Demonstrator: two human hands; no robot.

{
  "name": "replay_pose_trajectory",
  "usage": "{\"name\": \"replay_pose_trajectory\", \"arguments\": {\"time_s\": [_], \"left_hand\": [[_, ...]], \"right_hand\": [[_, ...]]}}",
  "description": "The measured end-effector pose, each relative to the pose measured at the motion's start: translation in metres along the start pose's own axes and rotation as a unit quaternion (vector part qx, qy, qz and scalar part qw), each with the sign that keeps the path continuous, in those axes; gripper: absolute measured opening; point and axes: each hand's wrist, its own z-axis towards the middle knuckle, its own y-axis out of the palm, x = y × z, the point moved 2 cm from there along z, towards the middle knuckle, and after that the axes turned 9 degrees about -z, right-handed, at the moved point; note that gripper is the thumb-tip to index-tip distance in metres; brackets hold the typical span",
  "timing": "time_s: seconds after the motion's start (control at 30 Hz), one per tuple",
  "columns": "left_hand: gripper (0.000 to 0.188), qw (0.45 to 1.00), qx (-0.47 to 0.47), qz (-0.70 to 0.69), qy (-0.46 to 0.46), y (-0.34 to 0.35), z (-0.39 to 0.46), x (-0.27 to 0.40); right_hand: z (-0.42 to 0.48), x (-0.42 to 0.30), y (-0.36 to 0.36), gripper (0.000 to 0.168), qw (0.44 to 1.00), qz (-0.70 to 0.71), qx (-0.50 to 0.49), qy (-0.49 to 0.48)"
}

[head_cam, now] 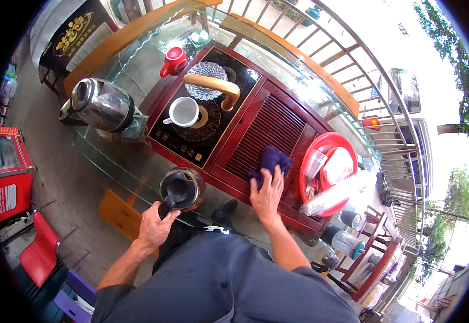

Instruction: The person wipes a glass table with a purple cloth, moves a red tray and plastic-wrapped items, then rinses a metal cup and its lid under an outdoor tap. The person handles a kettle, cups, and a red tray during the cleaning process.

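My left hand [156,226] grips the black handle of a glass pot [192,179] with a dark lid, at the near edge of the glass table. My right hand [270,196] presses a bunched purple cloth [274,159] against the slatted part of a dark red wooden tea tray [264,133]. Left of the slats is a black cooktop panel [169,139] set into the tray. A white cup [183,112] and a clear ribbed glass dish [206,78] stand on it. Over the panel arches a light wooden spout-like arm [212,82].
An electric kettle [103,104] stands at the table's left end, and a red teapot [174,60] behind the tray. On the tray's right sits a red basin [309,155] holding packages. Bottles and jars [343,241] are near the right corner. Wooden benches [291,60] and a metal railing [355,50] lie beyond.
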Motion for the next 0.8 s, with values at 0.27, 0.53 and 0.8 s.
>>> {"name": "replay_pose_trajectory", "arguments": {"time_s": [0.27,0.53,0.8], "left_hand": [[0.028,0.999,-0.031,0.012,-0.021,0.007,0.005,0.007],[0.025,0.999,-0.018,0.026,-0.035,0.015,-0.004,0.004],[0.024,0.999,-0.002,-0.004,-0.047,0.013,-0.008,0.008]], "right_hand": [[0.042,-0.046,0.018,0.056,0.992,0.073,-0.024,-0.102],[0.229,-0.029,0.057,0.043,0.990,-0.015,0.038,-0.136],[0.253,0.044,0.065,0.051,0.998,-0.057,0.035,-0.005]]}}
